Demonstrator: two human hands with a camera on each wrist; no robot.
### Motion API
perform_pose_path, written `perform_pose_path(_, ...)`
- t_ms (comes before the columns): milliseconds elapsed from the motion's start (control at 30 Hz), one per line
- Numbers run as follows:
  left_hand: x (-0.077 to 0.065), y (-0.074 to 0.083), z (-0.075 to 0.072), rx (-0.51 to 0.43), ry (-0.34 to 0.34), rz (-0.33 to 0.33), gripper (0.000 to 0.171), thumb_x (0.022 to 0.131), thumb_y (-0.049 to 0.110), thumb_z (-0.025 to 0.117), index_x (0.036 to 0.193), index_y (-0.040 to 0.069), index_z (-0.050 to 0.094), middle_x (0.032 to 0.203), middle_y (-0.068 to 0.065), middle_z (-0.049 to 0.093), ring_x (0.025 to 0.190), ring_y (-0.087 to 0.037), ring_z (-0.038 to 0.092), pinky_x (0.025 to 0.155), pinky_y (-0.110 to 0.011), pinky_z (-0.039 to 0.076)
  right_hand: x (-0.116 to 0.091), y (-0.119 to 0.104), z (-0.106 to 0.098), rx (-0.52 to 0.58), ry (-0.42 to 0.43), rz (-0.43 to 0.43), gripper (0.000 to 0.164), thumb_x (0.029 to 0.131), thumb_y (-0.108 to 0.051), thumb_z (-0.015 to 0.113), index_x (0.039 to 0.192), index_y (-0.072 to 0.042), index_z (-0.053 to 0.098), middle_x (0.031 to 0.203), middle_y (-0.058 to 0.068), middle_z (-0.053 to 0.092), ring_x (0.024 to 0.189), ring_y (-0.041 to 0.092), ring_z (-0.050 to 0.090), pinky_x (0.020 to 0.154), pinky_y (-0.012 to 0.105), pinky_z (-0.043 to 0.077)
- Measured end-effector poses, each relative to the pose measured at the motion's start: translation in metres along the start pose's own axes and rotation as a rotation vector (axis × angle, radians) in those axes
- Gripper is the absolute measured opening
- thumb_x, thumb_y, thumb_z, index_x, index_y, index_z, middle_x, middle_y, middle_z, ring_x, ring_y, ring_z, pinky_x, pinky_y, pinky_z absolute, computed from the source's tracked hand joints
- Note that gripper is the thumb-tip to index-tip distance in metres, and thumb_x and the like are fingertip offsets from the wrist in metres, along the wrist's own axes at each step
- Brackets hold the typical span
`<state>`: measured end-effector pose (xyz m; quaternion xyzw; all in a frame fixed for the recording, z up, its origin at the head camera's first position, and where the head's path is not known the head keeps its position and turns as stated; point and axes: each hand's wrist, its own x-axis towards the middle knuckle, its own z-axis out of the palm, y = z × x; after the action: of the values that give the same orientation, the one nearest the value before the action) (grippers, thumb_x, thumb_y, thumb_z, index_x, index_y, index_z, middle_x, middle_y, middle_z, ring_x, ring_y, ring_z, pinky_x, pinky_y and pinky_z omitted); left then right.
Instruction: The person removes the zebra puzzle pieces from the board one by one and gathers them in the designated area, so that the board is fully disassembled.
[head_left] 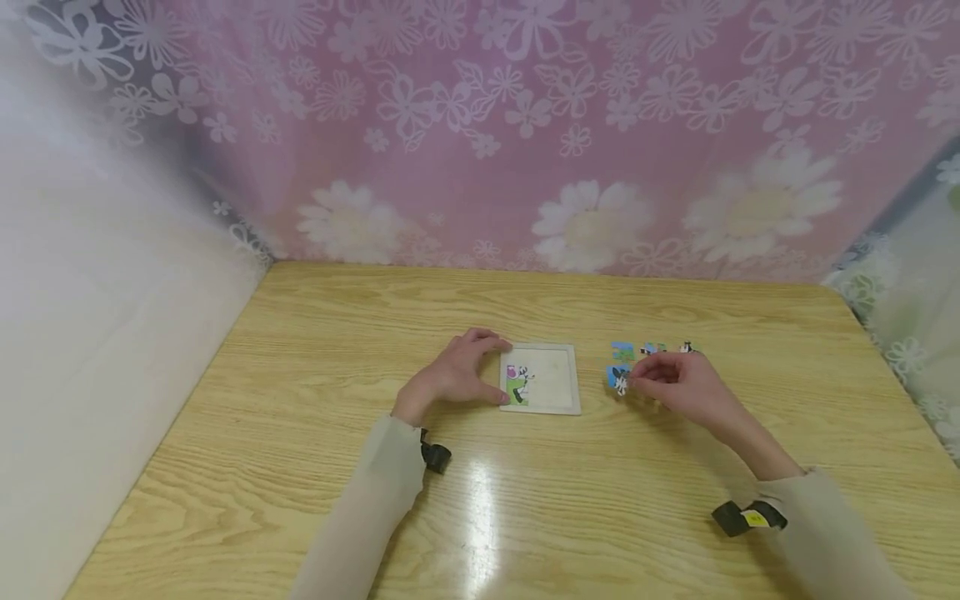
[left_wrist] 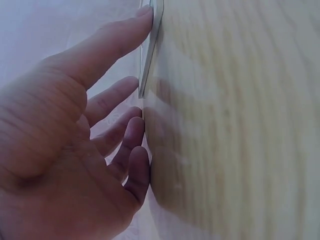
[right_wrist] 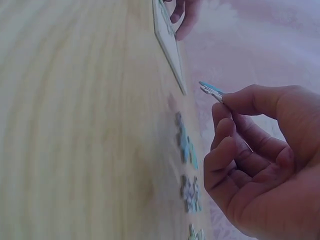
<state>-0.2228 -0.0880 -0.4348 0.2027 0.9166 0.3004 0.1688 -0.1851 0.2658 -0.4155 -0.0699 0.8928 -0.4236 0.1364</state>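
A white puzzle tray lies flat on the table, with panda-printed pieces set along its left side. My left hand is spread at the tray's left edge. Its thumb and forefinger touch near the two left corners, the other fingertips resting on the tabletop. To the right of the tray, my right hand pinches a blue, black and white jigsaw piece between thumb and forefinger, above the table. Several loose pieces lie in a row just beyond this hand, partly covered by it.
The wood-grain table reaches back to a pink flowered curtain. White cloth hangs at the left, and flowered cloth at the right. Each wrist wears a black camera strap.
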Motion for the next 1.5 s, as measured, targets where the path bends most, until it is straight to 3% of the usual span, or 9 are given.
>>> perform_pose_path(533,0.002,-0.003,0.001,-0.029,0.003,-0.002,0.083,0.079,0.036,0.089,0.151,0.025,0.049,0.161,-0.004,0.035,0.142,-0.032,0.037,0.118,-0.053,0.034,-0.014,0.014,0.001,-0.079,-0.022,0.049,0.023,0.095,-0.028,0.075,0.102,-0.007,0.073,0.091,0.004,0.073,0.076,0.005,0.061,0.065,0.024,0.047)
perform_pose_path(933,0.004,-0.005,0.0,-0.028,-0.012,-0.02,0.083,0.079,0.037,0.089,0.15,0.027,0.048,0.16,-0.004,0.035,0.14,-0.031,0.038,0.118,-0.054,0.033,-0.016,0.018,0.005,-0.126,-0.024,0.021,0.021,0.094,-0.031,0.075,0.099,-0.01,0.074,0.087,0.001,0.073,0.076,0.006,0.063,0.07,0.023,0.046)
perform_pose_path(1067,0.004,-0.005,0.0,-0.026,-0.011,-0.019,0.082,0.079,0.039,0.089,0.149,0.028,0.048,0.16,-0.004,0.035,0.14,-0.031,0.038,0.118,-0.055,0.032,-0.015,0.016,0.005,-0.135,-0.011,-0.017,0.02,0.095,-0.03,0.074,0.102,-0.012,0.073,0.089,0.001,0.072,0.078,0.005,0.061,0.071,0.023,0.047)
perform_pose_path(1333,0.004,-0.005,0.001,-0.02,-0.01,-0.025,0.083,0.079,0.038,0.089,0.15,0.029,0.048,0.16,-0.003,0.035,0.14,-0.032,0.038,0.118,-0.055,0.032,-0.002,0.002,0.014,-0.143,0.024,-0.178,0.018,0.097,-0.026,0.072,0.108,-0.012,0.072,0.095,0.003,0.072,0.08,0.009,0.063,0.068,0.025,0.05)
perform_pose_path(1500,0.004,-0.004,0.0,-0.022,-0.011,-0.031,0.082,0.079,0.038,0.089,0.15,0.029,0.048,0.16,-0.003,0.035,0.139,-0.031,0.038,0.118,-0.054,0.033,0.011,-0.007,0.026,-0.131,0.024,-0.211,0.019,0.097,-0.025,0.071,0.11,-0.011,0.072,0.095,0.003,0.073,0.081,0.011,0.065,0.069,0.026,0.051)
